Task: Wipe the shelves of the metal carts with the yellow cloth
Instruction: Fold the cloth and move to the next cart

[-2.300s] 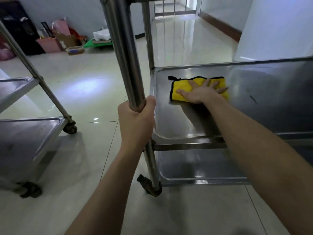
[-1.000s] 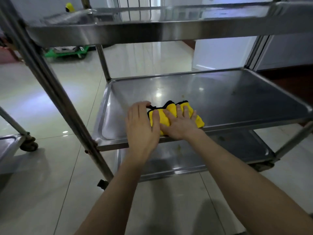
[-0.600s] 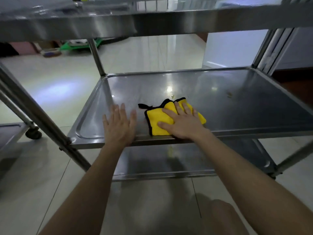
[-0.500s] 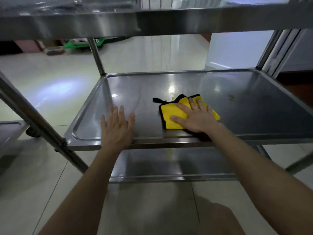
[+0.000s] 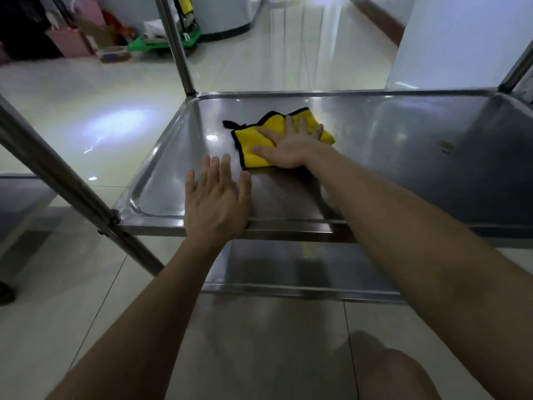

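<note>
Pressing yellow cloth (image 5: 255, 150) onto cart shelf (image 5: 403, 168), right hand (image 5: 291, 148) splayed flat; left hand (image 5: 216, 197) flat, straight-fingered, on front rim (image 5: 288, 225)

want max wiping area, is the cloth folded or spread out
Folded: the cloth is a compact pad barely wider than the right hand pressing it, with layered black-edged corners at the back.

Left hand (image 5: 216, 203), right hand (image 5: 288, 150), forearms (image 5: 403, 226) all bare (knee (image 5: 398, 373) too)

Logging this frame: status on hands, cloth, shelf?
Left hand flat on shelf front edge, open. Right hand flat, pressing yellow cloth, left half of shelf. Small dark spot on shelf farther right.
</note>
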Motion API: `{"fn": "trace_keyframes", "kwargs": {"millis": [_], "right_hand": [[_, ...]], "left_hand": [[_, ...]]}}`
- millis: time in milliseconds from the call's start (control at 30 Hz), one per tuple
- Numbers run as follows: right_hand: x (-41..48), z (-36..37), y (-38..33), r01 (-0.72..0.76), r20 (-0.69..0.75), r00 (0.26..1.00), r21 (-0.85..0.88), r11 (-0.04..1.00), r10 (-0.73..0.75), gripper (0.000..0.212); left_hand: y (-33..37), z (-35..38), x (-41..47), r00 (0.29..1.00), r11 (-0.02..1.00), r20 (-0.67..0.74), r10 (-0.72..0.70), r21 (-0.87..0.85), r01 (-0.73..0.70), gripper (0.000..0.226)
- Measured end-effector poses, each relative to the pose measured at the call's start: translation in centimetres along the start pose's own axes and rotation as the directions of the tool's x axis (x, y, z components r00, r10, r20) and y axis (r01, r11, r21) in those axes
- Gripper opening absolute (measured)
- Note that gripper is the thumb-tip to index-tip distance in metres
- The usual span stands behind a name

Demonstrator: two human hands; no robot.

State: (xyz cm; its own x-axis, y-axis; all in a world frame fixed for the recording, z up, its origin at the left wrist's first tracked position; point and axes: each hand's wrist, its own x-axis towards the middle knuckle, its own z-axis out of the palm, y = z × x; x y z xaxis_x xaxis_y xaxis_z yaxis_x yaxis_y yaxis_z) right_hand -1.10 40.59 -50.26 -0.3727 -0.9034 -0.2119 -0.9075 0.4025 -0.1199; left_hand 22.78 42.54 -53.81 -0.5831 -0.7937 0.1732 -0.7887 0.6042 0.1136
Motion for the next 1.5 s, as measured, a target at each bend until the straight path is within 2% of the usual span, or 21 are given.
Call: {"fn": "trace_keyframes", "kwargs": {"millis": [100,200,333,433,533,667,833,933,1067,1167,1300,1367,1500], "right_hand": [[-6.1,2.1,0.1,0.136,-0.044,0.99,-0.026,0.99,-0.137,0.076],[-12.5,3.5,2.6,0.235,-0.049,0.97,-0.055,0.971,-0.237,0.068],[-17.4,2.2,8.8,0.203,0.054,0.978,0.001,0.979,-0.203,0.067],[-17.0,2.5,9.1,0.108,0.044,0.993,-0.018,0.994,-0.107,0.072],[-13.5,3.7,2.9,0.049,-0.034,0.998,-0.036,0.998,-0.05,0.087],[-10.3,4.1,-3.5,0.176,-0.063,0.982,-0.078,0.981,-0.181,0.078],[-12.7,4.2,1.1,0.204,-0.062,0.977,-0.024,0.979,-0.205,0.072],[-15.8,3.8,8.1,0.116,-0.027,0.993,0.008,0.993,-0.115,0.084],[-21.6,2.8,20.2,-0.177,-0.014,0.984,0.082,0.981,0.178,0.119],[-23.5,3.3,23.5,-0.322,-0.06,0.942,0.121,0.939,0.33,0.123],[-23.2,4.0,22.2,-0.341,-0.102,0.93,0.124,0.932,0.354,0.113],[-23.4,4.0,21.9,-0.324,-0.112,0.934,0.144,0.935,0.34,0.11],[-23.8,4.4,22.1,-0.302,-0.106,0.942,0.147,0.942,0.319,0.112]], "left_hand": [[0.4,-0.7,0.0,0.996,0.984,-0.051,-0.075,-0.166,0.065,0.072],[0.5,-0.8,-0.2,0.994,0.973,-0.08,-0.07,-0.224,0.051,0.075],[0.6,-0.6,-0.8,0.989,0.954,-0.112,-0.097,-0.295,0.06,0.083],[1.1,-0.1,-0.9,0.979,0.953,-0.175,-0.108,-0.298,0.051,0.076],[1.2,0.0,-0.7,0.973,0.946,-0.198,-0.12,-0.32,0.051,0.077],[0.7,-0.1,-0.4,0.971,0.943,-0.203,-0.126,-0.327,0.054,0.079],[0.7,-0.9,-0.8,0.975,0.941,-0.189,-0.115,-0.336,0.045,0.079],[0.7,-1.3,-1.0,0.977,0.95,-0.187,-0.099,-0.31,0.037,0.075],[0.8,-1.8,-0.8,0.987,0.956,-0.137,-0.079,-0.29,0.036,0.079],[1.7,-1.8,-0.5,0.997,0.992,-0.073,0.005,-0.127,-0.014,0.079],[10.8,-1.6,-0.2,0.984,0.948,-0.105,0.141,-0.273,-0.165,0.064],[15.3,-1.2,0.1,0.977,0.933,-0.105,0.187,-0.292,-0.21,0.061],[17.3,-0.4,0.2,0.989,0.962,-0.003,0.15,-0.232,-0.147,0.064]]}}
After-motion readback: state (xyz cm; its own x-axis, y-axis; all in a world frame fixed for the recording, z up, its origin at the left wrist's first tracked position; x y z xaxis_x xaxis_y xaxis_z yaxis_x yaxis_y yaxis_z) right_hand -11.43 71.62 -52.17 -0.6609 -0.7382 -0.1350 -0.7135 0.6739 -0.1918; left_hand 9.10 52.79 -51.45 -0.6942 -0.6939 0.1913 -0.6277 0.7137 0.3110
